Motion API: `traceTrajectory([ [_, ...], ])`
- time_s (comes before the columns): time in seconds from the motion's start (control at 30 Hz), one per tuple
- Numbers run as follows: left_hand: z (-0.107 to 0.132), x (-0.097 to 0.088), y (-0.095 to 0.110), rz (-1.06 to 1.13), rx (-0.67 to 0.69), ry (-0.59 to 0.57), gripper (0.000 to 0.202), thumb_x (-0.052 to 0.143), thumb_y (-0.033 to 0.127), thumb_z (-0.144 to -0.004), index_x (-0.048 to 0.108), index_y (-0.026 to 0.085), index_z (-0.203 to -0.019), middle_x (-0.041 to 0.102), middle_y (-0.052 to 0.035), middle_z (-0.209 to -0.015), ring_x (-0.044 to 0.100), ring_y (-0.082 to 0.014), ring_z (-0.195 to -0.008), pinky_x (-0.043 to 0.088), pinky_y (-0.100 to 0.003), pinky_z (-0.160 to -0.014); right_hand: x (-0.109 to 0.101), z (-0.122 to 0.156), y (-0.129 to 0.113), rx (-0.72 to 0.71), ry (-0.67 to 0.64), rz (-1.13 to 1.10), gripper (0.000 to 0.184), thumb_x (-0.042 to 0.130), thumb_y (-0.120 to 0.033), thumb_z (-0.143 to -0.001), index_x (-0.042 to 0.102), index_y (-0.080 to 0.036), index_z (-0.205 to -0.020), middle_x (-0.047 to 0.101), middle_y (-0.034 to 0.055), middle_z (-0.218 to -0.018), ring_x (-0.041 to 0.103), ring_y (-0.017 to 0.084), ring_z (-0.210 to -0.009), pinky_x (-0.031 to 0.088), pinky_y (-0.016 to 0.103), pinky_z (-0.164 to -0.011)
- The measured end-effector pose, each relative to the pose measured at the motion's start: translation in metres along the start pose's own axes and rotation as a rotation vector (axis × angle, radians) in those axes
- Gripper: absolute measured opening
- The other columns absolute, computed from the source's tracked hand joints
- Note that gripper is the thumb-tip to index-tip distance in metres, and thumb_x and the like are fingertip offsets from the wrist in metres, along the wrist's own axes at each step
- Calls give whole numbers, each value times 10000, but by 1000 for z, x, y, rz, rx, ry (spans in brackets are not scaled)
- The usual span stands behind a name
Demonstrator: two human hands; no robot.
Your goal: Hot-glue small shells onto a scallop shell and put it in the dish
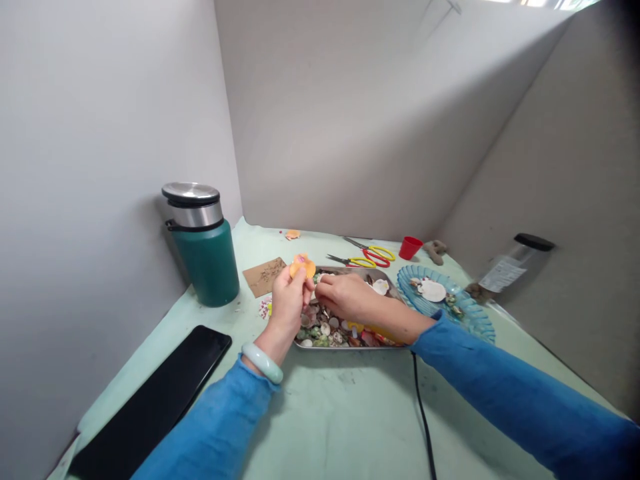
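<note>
My left hand, a pale green bangle at its wrist, pinches a small orange shell with a pinkish spot on it, upright between thumb and fingers. Close beside it, my right hand is closed over the metal tray, its fingertips pressed together. Whatever those fingertips may hold is hidden. Many mixed shells in white, brown and green fill the tray beneath both hands.
A green bottle and a black phone-like slab lie left. Behind the tray are scissors, a red cup and brown card. A blue plate with shells stands right, near a clear jar. A black cable runs in front.
</note>
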State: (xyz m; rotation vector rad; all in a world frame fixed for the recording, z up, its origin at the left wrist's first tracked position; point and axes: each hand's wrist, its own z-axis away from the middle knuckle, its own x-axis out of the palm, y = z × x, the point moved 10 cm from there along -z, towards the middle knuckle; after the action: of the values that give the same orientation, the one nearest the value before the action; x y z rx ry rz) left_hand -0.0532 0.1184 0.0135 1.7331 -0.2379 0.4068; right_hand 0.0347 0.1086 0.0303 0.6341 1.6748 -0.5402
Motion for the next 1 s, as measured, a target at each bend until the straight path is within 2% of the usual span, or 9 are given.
traceTrajectory([
  [0.27,0,0,-1,-43,-8,-10,238,610,349,-797,497,170,-689,558,43,-553,345,-25,-325,221,-167,-341,-20,12,32,163,120,-403,130,536,-118,-824,654,-171,-807,674,16,-788,572,124,-687,382,222,-636],
  [0.53,1,4,-2,-77,0,-50,217,595,347,-813,507,163,-737,567,48,-552,346,-24,-325,213,-166,-355,-12,9,55,365,113,-804,98,555,-219,-811,628,-167,-771,644,-22,-635,581,96,-510,424,192,-478],
  [0.77,2,4,-2,-87,-8,-39,216,597,356,-810,514,163,-759,590,42,-563,356,-27,-335,221,-161,-364,-7,7,59,424,117,-963,78,575,-186,-787,646,-163,-807,571,-58,-509,521,78,-431,409,175,-414],
  [1.0,2,4,-3,-79,-23,-29,240,610,388,-796,514,170,-766,577,51,-544,356,-34,-329,227,-167,-361,-7,3,63,458,182,-1023,91,579,-153,-766,641,-159,-833,580,-54,-554,534,81,-466,461,193,-460],
])
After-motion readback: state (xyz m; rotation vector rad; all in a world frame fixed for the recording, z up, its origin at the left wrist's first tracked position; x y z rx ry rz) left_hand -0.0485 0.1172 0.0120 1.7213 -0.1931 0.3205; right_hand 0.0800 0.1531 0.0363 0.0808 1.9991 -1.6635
